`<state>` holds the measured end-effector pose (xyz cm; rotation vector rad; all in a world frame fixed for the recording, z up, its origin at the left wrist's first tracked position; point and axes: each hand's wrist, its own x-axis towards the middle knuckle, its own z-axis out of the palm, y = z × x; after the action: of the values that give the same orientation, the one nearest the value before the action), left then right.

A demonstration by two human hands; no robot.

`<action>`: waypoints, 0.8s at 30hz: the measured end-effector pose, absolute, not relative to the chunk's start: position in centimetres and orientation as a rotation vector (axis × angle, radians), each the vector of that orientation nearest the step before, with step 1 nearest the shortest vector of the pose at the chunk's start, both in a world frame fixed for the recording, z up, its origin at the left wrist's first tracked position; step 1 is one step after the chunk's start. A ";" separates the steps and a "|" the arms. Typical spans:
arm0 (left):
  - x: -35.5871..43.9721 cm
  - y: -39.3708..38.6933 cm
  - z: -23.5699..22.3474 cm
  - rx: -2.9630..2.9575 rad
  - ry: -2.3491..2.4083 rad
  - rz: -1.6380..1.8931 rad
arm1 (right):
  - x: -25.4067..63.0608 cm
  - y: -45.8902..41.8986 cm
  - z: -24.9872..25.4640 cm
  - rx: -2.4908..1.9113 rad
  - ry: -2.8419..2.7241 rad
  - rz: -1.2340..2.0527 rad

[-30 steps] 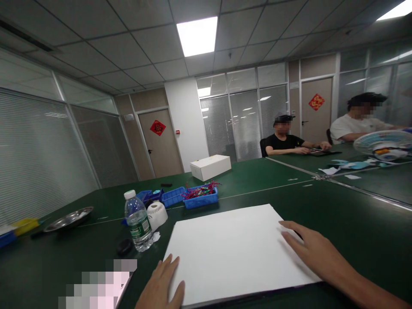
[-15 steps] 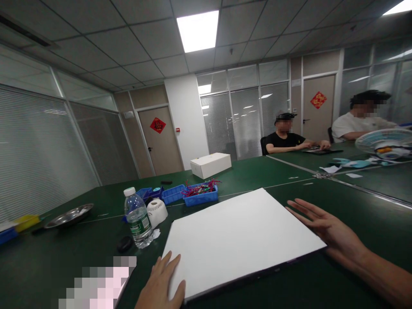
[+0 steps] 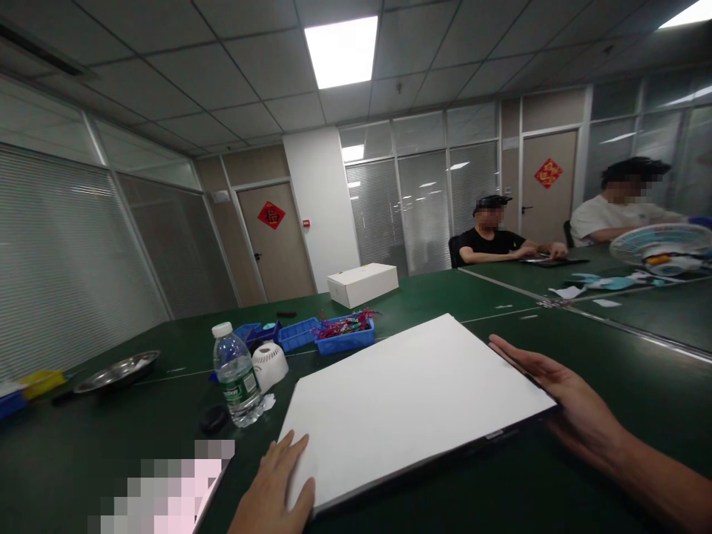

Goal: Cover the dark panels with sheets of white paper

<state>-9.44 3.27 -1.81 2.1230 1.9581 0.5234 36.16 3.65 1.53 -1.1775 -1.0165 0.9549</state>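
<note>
A flat white panel (image 3: 411, 408) with a dark edge lies in front of me, its right side tilted up a little off the table. What kind of panel it is, I cannot tell. My left hand (image 3: 275, 482) rests on its near left edge, fingers spread, thumb by the front corner. At the right edge, my right hand (image 3: 567, 400) holds the panel from the side, with the fingers partly hidden behind and beneath it.
Left of the panel stand a water bottle (image 3: 236, 378) and a white vented object (image 3: 270, 365). Behind are a blue basket (image 3: 345, 343) of red-and-green pieces and a white box (image 3: 364, 285). A metal pan (image 3: 116, 372) lies far left. Two people sit beyond, near a fan (image 3: 661, 248).
My right hand has closed in on the panel's right edge, its fingers going under it. That side of the panel has risen slightly. My left hand stays nearly in place.
</note>
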 end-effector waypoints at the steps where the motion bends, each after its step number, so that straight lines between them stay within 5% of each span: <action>1: -9.4 3.3 -1.8 2.126 1.957 0.524 | 36.2 3.7 1.4 -1.171 -0.993 0.961; 24: -8.8 2.7 -0.6 2.235 2.025 0.499 | 36.4 4.3 -1.2 -1.123 -1.060 0.999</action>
<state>-8.82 2.72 -0.60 2.2347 2.0247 0.4988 36.43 4.27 -1.22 -1.1235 -1.0598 0.9991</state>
